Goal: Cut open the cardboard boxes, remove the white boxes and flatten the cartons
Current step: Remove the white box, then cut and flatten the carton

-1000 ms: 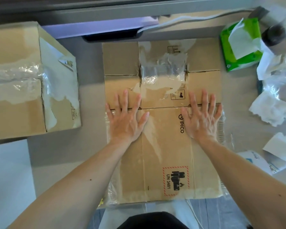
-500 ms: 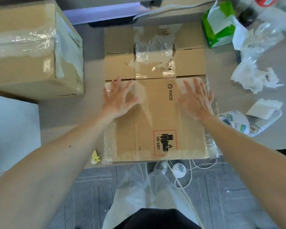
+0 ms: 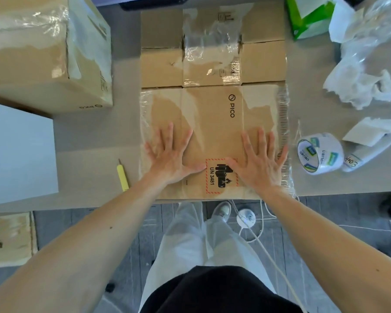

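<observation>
Fingers (image 3: 170,136) of the left hand (image 3: 171,160) lie straight and fanned apart, palm down, pressing on the near part of the flattened carton (image 3: 212,123). The right hand (image 3: 261,164) does the same just beside it, its own fingers (image 3: 261,141) splayed equally wide, and neither hand grips anything. Both thumbs point inward toward the red-bordered UN 3481 label (image 3: 221,177): the left thumb tip touches its left edge and the right thumb lies across its upper right corner. The carton lies flat in the middle of the tabletop (image 3: 88,136), its near edge at the tabletop's front edge and its flaps spread out on the far side, with strips of crinkled clear tape (image 3: 210,44) over the flaps and along the right edge. A still-taped cardboard box (image 3: 43,64) stands upright at the far left, well apart from the hands, and a white box (image 3: 18,150) sits in front of it at the left edge of the view. A yellow cutter (image 3: 122,176) lies on the tabletop just left of the carton. To the right are a roll of packing tape (image 3: 318,154), a second white roll (image 3: 370,150) touching it, crumpled white paper (image 3: 359,86) and a green tissue pack (image 3: 307,16). Below the tabletop, pale trousers (image 3: 190,240) and a round power socket (image 3: 246,216) with a cable show on the floor.
</observation>
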Demonstrator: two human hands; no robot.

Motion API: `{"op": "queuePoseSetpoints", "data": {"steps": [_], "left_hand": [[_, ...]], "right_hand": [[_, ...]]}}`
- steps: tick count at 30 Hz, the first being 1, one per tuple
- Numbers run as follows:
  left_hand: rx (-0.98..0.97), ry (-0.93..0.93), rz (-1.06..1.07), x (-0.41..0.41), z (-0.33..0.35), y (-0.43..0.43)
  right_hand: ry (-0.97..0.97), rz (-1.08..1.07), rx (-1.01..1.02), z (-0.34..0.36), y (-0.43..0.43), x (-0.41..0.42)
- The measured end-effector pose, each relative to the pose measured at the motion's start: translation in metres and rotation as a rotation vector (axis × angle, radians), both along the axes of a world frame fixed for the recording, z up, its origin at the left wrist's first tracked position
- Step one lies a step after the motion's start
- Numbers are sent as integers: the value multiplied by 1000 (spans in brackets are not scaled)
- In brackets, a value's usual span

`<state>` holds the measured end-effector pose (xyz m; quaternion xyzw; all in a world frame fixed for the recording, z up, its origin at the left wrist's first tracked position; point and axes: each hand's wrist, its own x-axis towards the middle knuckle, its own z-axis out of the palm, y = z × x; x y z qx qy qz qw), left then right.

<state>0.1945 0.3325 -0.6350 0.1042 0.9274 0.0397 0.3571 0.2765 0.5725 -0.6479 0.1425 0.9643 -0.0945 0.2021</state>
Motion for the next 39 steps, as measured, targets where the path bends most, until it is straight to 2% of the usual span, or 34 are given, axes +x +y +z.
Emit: {"op": "queuePoseSetpoints", "data": {"steps": [13,15,18,21,24,26,29,34,39], "left_hand": [[-88,-223,9,-18,24,9],[-30,-165,25,-20,26,7],[151,76,184,-41,37,0],[271,126,429,-79,40,-14],[271,195,629,-119,37,-30],[268,229,724,-146,36,-37],[288,193,862,-176,35,-40],[295,109,916,-196,19,-35],[329,140,923,-193,10,-25]], "right_hand": [[-272,40,-140,20,8,-28],[-297,38,-139,26,9,-32],[-260,-4,-166,39,10,-43],[-173,-109,-237,57,16,-66],[-144,-314,-317,64,32,-103],[-59,-489,-363,65,44,-130],[-31,-673,-405,67,58,-162],[-32,-823,-392,62,73,-193],[-44,-866,-383,55,82,-198]]}}
